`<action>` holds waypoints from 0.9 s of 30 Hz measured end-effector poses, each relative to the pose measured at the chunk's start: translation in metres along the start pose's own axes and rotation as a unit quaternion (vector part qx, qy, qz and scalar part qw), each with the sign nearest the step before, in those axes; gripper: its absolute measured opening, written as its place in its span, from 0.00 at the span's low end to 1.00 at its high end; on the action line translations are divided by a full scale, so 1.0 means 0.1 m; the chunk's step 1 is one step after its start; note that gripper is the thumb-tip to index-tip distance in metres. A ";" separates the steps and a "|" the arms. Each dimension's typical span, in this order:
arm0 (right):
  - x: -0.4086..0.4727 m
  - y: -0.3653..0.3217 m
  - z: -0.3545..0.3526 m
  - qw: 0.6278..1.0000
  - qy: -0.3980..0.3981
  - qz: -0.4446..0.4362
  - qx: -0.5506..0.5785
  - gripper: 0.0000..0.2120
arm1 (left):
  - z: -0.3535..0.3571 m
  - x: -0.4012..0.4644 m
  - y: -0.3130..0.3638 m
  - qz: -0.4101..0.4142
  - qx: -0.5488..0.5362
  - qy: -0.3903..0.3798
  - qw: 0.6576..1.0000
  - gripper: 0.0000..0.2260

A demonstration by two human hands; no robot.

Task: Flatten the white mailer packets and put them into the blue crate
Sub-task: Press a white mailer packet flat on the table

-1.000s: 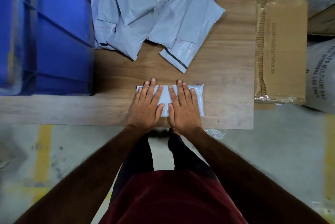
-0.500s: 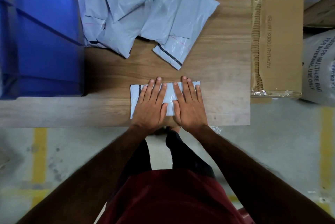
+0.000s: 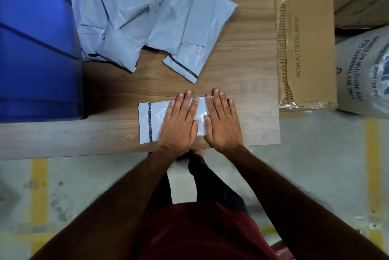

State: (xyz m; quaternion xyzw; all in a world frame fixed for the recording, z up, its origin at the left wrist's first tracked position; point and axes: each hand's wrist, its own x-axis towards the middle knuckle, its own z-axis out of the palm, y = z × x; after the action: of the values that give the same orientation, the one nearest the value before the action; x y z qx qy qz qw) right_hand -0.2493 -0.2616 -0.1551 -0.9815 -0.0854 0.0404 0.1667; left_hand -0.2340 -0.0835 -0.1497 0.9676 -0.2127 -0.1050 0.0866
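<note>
Pressure is applied to a single white mailer packet (image 3: 148, 123) lying flat at the near edge of the counter (image 3: 252, 91). The left hand (image 3: 179, 122) and right hand (image 3: 221, 122) are laid side by side on the packet's right portion, palms down, with the fingers (image 3: 182, 99) extended straight; nothing is gripped or pinched by either hand. Compared with the views of a second and half a second ago, both hands are seen shifted toward the packet's right end, and the left end with its black seal strip (image 3: 149, 122) is now fully uncovered. This shift is judged to be a smoothing stroke by which trapped air is driven along the packet, so the flattening step is taken to be nearly complete for this item. The exposed left portion lies level against the counter. Farther back, a loose pile of unflattened packets (image 3: 147, 17) is spread across the counter, well apart from the pressed one. The blue crate (image 3: 37, 59) stands at the left, beside that pile; its interior is not shown, so its contents cannot be told. Transfer of the flattened packet leftward into the crate is judged to be the next step, with the pile left to be processed. A cardboard box (image 3: 305, 49) is seen beyond the counter's right edge.
</note>
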 end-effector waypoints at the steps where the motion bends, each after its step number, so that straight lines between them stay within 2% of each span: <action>1: 0.00 0.00 -0.01 1.000 0.000 0.002 0.000 0.29 | -0.01 0.00 0.01 0.001 -0.002 0.003 1.000 0.30; 5: 0.02 -0.08 -0.05 1.000 0.008 0.000 0.027 0.29 | -0.08 -0.08 -0.07 -0.049 -0.026 0.032 0.998 0.30; 8: 0.09 -0.20 -0.01 0.999 0.001 -0.041 0.024 0.29 | -0.07 -0.17 -0.19 -0.087 -0.008 0.053 0.995 0.29; 16: 0.12 -0.30 0.02 0.999 -0.006 -0.049 0.003 0.29 | -0.10 -0.21 -0.29 -0.065 -0.013 0.035 0.997 0.29; 21: 0.11 -0.43 0.08 0.996 -0.010 -0.086 -0.004 0.29 | -0.11 -0.42 -0.48 -0.104 0.020 0.027 0.994 0.29; 24: 0.10 -0.42 0.13 0.996 -0.013 -0.084 -0.014 0.29 | -0.08 -0.44 -0.50 -0.101 0.020 0.009 0.995 0.30; 27: 0.10 -0.47 0.10 0.997 -0.003 -0.079 -0.001 0.29 | -0.14 -0.44 -0.48 -0.097 -0.001 0.023 0.995 0.29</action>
State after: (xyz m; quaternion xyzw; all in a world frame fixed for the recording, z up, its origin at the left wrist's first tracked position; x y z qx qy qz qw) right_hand -0.2476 -0.2124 -0.1496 -0.9718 -0.1631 0.0298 0.1678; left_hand -0.2506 -0.0196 -0.1395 0.9858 -0.1158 -0.0904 0.0818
